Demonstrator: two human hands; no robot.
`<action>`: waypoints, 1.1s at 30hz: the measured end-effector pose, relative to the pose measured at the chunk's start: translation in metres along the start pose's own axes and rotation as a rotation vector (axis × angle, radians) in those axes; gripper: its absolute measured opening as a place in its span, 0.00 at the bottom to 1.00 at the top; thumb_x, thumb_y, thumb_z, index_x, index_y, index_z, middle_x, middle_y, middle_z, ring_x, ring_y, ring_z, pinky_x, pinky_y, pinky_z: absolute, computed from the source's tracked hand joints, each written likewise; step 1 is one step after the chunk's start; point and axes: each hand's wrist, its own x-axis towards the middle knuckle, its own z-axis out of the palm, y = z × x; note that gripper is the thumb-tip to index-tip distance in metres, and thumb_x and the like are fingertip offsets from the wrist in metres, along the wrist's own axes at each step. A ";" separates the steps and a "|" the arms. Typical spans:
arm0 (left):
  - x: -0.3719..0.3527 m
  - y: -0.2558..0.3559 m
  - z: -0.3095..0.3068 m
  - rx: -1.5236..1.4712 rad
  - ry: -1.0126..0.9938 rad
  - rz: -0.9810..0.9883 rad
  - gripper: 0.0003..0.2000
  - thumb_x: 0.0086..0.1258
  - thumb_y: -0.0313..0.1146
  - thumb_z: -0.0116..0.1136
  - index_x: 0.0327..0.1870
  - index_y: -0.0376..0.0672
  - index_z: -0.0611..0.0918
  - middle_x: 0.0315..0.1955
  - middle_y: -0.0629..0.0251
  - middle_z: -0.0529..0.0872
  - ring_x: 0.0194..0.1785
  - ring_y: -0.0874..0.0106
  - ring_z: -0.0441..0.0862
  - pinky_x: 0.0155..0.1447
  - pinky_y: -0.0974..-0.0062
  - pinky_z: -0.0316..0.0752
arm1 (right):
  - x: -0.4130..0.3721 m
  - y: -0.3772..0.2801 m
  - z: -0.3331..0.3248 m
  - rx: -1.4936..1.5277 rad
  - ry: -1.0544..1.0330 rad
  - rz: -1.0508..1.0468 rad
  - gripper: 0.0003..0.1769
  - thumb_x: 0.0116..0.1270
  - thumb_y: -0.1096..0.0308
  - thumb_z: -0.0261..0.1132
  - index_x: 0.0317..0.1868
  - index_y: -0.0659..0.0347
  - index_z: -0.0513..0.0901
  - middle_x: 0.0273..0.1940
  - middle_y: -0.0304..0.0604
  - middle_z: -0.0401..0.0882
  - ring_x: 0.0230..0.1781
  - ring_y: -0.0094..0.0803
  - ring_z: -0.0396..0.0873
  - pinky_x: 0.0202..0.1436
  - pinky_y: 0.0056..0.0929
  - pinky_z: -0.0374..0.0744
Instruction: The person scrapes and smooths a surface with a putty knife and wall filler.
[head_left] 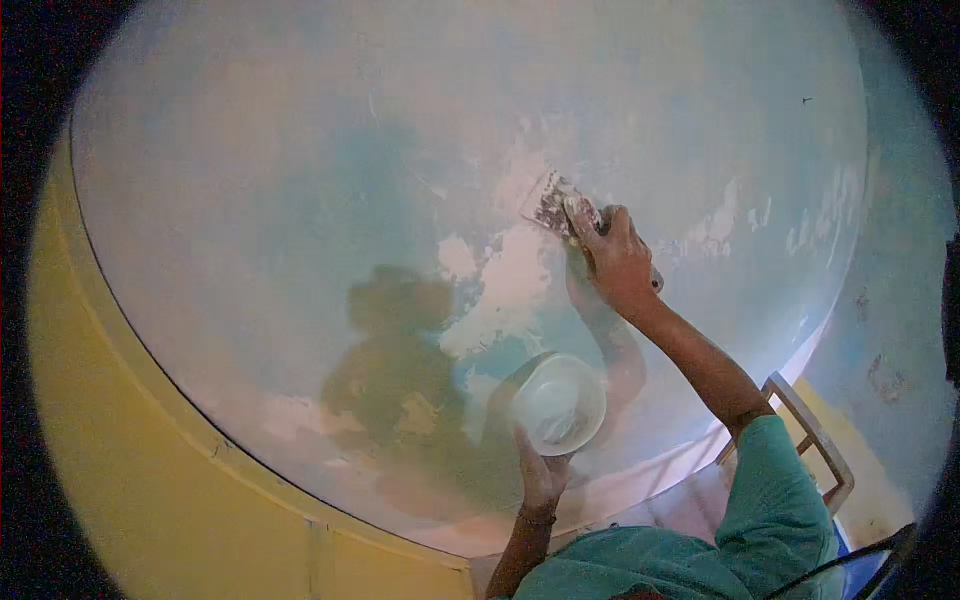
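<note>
My right hand (pixel 620 255) is wrapped round the handle of a putty knife (pixel 552 203), whose wide blade is smeared with white paste. The blade lies against or very close to the pale blue wall (pixel 330 200), at the upper edge of a white putty patch (pixel 515 275). Lower down, my left hand (pixel 543 472) grips a white plastic bowl (pixel 562 370) from below, with its opening facing me. Some whitish material shows at the bottom of the bowl. The left fingers are mostly hidden behind it.
More white patches (pixel 715 225) mark the wall to the right. A yellow wall band (pixel 120 430) runs along the left and bottom. At lower right stands a wooden frame (pixel 820 440), perhaps a chair back, close to my right elbow. A dark cable (pixel 850 557) crosses the lower right corner.
</note>
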 end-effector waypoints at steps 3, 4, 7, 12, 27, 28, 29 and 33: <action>0.001 0.033 -0.005 0.171 0.077 -0.004 0.32 0.63 0.59 0.37 0.63 0.47 0.54 0.58 0.55 0.61 0.59 0.58 0.64 0.58 0.54 0.64 | 0.003 -0.010 -0.003 0.071 0.040 0.044 0.25 0.54 0.68 0.56 0.55 0.42 0.69 0.36 0.50 0.64 0.35 0.43 0.70 0.31 0.36 0.75; 0.000 0.031 -0.008 0.125 0.084 -0.021 0.33 0.63 0.59 0.37 0.63 0.47 0.54 0.58 0.55 0.61 0.59 0.58 0.64 0.58 0.54 0.64 | 0.002 -0.012 -0.005 0.073 0.065 0.045 0.25 0.54 0.68 0.56 0.55 0.42 0.69 0.35 0.50 0.64 0.35 0.43 0.70 0.31 0.36 0.75; 0.007 0.021 -0.014 0.044 0.087 -0.053 0.33 0.63 0.59 0.38 0.63 0.47 0.54 0.58 0.55 0.61 0.59 0.59 0.64 0.58 0.55 0.64 | 0.012 -0.018 0.004 0.043 0.077 0.040 0.26 0.52 0.67 0.59 0.55 0.44 0.69 0.36 0.49 0.64 0.34 0.44 0.71 0.31 0.36 0.75; 0.012 0.018 -0.003 0.088 0.130 -0.044 0.32 0.63 0.59 0.39 0.62 0.47 0.55 0.57 0.56 0.62 0.58 0.60 0.64 0.58 0.57 0.65 | 0.019 -0.019 0.017 0.054 0.086 0.037 0.25 0.53 0.68 0.56 0.55 0.44 0.69 0.36 0.50 0.64 0.35 0.43 0.69 0.29 0.36 0.75; 0.035 0.042 0.018 0.106 0.027 -0.025 0.32 0.63 0.58 0.39 0.62 0.46 0.56 0.57 0.55 0.63 0.57 0.58 0.65 0.56 0.57 0.67 | 0.069 -0.033 0.003 0.053 0.064 0.043 0.24 0.53 0.69 0.56 0.53 0.46 0.70 0.36 0.51 0.64 0.37 0.44 0.69 0.30 0.36 0.77; 0.034 0.043 0.021 0.127 0.043 -0.016 0.32 0.63 0.58 0.39 0.62 0.45 0.56 0.57 0.55 0.63 0.57 0.59 0.65 0.56 0.57 0.67 | 0.065 -0.032 0.007 0.044 0.050 0.038 0.24 0.52 0.69 0.56 0.53 0.46 0.70 0.36 0.51 0.64 0.37 0.44 0.70 0.30 0.36 0.77; 0.032 0.044 0.027 0.148 0.059 -0.005 0.32 0.63 0.58 0.38 0.61 0.45 0.56 0.56 0.55 0.63 0.57 0.59 0.65 0.56 0.57 0.67 | 0.061 -0.032 0.010 0.036 0.038 0.033 0.25 0.52 0.69 0.56 0.53 0.46 0.70 0.36 0.51 0.64 0.37 0.44 0.70 0.30 0.37 0.77; 0.033 0.045 0.028 0.251 0.043 0.074 0.33 0.63 0.59 0.38 0.61 0.43 0.56 0.56 0.55 0.64 0.57 0.59 0.65 0.57 0.58 0.67 | 0.039 -0.032 -0.004 0.077 -0.093 0.062 0.25 0.51 0.69 0.58 0.53 0.46 0.70 0.37 0.51 0.63 0.37 0.45 0.70 0.29 0.38 0.76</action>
